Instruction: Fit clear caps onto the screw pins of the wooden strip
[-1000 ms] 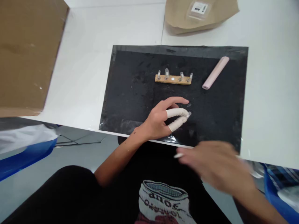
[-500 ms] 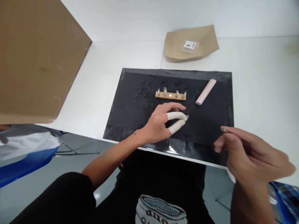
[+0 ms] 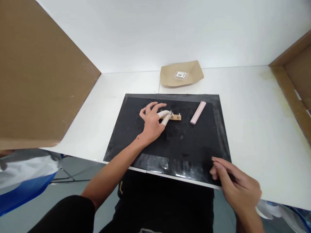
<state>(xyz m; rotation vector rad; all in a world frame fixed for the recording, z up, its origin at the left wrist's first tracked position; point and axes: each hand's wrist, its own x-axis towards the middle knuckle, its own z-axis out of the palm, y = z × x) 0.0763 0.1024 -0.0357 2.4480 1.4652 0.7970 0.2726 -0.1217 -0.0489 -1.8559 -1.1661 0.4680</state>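
Observation:
My left hand [image 3: 153,123], with white finger cots on its thumb and index finger, is over a narrow tan strip [image 3: 176,117] on the black mat [image 3: 145,142]. The two covered fingers are pinched at the strip's middle around a small clear capped piece [image 3: 170,112], mostly hidden by the fingertips. Several similar clear pieces stand upright along the strip, one [image 3: 179,115] near its right end. The other left fingers are spread. My right hand [image 3: 239,183] is at the mat's near right corner, thumb and index finger pressed together; whatever is between them is too small to make out.
A pale pink bar [image 3: 198,113] lies slanted on the mat, right of the strip. Behind the mat, a brown paper tray [image 3: 167,76] holds a small clear labelled box [image 3: 181,75]. Brown cardboard panels [image 3: 43,74] stand at left and right on the white table [image 3: 257,136].
My left hand has moved from in front of the strip onto its middle, carrying the clear piece. My right hand keeps its pinch beside the mat. The camera view has shifted.

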